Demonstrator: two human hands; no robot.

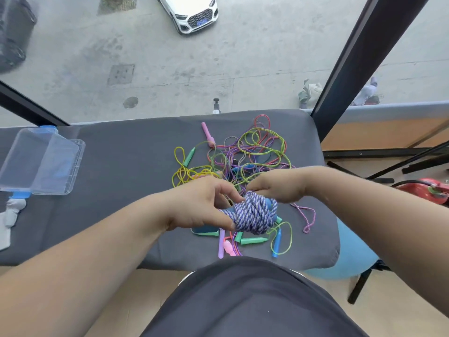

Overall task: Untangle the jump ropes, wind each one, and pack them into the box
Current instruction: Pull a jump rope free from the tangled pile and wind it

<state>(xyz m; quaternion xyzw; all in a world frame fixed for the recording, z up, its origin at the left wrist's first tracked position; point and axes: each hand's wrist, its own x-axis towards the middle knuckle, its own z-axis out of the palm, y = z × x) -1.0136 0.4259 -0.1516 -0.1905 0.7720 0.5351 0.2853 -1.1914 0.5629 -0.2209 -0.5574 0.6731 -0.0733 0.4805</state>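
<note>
Past my dark shirt (243, 300), left grip (204, 203) and right grip (277, 186) both pinched the wound blue-white rope (252, 215) over the table (121, 166). Tangled ropes (243, 156) lay just behind it. Clear box (41, 164) stood at far left.

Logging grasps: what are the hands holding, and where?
The wound blue-and-white jump rope: left hand pinches the bundle's left side, right hand grips its top.

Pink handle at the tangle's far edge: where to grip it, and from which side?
Pinch the pink handle round its bare shaft, coming from the far left. It lies flat on the table cover, free end pointing away; its cord end runs into the tangle on the near right, so that side looks crowded.
</note>
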